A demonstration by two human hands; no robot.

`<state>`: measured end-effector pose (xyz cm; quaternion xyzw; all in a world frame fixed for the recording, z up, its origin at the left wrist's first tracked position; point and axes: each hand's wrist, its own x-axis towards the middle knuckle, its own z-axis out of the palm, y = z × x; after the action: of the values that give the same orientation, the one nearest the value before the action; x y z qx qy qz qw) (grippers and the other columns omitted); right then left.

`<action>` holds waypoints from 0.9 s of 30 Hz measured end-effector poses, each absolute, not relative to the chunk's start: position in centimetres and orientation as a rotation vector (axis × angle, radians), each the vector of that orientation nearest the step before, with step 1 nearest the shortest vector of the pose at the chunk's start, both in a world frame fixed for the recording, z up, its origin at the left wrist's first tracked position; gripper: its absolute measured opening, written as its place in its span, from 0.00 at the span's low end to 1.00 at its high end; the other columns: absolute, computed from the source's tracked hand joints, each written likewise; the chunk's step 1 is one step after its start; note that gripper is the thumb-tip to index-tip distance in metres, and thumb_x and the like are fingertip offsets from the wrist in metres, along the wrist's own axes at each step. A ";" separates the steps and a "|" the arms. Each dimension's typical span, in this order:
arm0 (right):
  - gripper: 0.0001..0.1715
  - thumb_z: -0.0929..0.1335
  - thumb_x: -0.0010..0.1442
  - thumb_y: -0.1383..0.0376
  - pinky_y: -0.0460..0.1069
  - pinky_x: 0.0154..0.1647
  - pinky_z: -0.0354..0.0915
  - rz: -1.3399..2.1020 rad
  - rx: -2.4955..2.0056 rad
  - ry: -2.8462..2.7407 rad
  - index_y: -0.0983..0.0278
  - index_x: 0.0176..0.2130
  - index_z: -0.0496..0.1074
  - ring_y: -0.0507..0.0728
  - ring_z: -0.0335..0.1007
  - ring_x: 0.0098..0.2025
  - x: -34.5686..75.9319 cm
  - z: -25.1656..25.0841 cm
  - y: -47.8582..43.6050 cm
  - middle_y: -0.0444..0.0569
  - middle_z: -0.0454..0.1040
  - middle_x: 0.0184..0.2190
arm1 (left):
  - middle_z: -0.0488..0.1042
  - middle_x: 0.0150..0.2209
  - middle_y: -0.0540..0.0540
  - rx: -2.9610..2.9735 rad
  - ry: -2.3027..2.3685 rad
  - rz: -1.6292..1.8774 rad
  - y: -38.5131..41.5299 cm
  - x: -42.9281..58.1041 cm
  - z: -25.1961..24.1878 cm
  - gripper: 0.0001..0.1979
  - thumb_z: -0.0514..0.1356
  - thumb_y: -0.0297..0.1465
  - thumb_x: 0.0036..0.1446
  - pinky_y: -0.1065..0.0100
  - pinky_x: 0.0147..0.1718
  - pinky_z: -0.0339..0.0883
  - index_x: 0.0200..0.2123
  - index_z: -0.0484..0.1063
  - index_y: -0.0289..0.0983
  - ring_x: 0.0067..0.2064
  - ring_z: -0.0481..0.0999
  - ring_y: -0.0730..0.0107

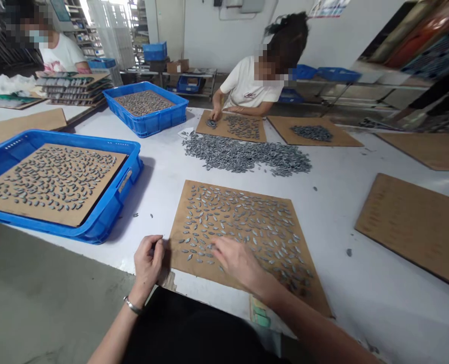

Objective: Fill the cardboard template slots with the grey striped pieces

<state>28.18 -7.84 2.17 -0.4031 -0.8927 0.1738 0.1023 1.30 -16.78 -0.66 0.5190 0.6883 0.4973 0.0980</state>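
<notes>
In front of me lies a brown board [178,253], covered with small grey leaf-shaped pieces [238,213] spread apart in loose rows. My right hand [235,259] is over the board's near middle, its fingers pinched together and pointing down among the pieces. Whatever is between those fingertips is too small to make out. Just beside the board's left edge, my left hand [148,259] is curled closed with the thumb side up. Something dark shows inside its fingers, but I cannot tell what. Beyond the board is a long heap of the same grey pieces [243,155].
At left, a blue tray [112,212] holds a filled board; another blue tray [148,126] stands behind it. Across the table a co-worker [252,86] handles pieces on a board [203,119]. Bare boards [417,227] lie at right. Another person [63,53] is at far left.
</notes>
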 end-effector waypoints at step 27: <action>0.13 0.64 0.70 0.67 0.48 0.46 0.67 0.451 -1.571 -2.536 0.60 0.42 0.78 0.57 0.76 0.43 30.8 0.4 -0.6 0.51 0.81 0.41 | 0.82 0.34 0.46 1.441 2.168 1.307 -16.1 -0.6 -1.2 0.16 0.58 0.45 0.62 0.66 0.36 0.74 0.37 0.79 0.41 0.32 0.79 0.64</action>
<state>30.85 -0.62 0.43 -0.5198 -0.8389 0.1491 0.0622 -0.61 -16.05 -1.16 0.4914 0.7394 0.4457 0.1144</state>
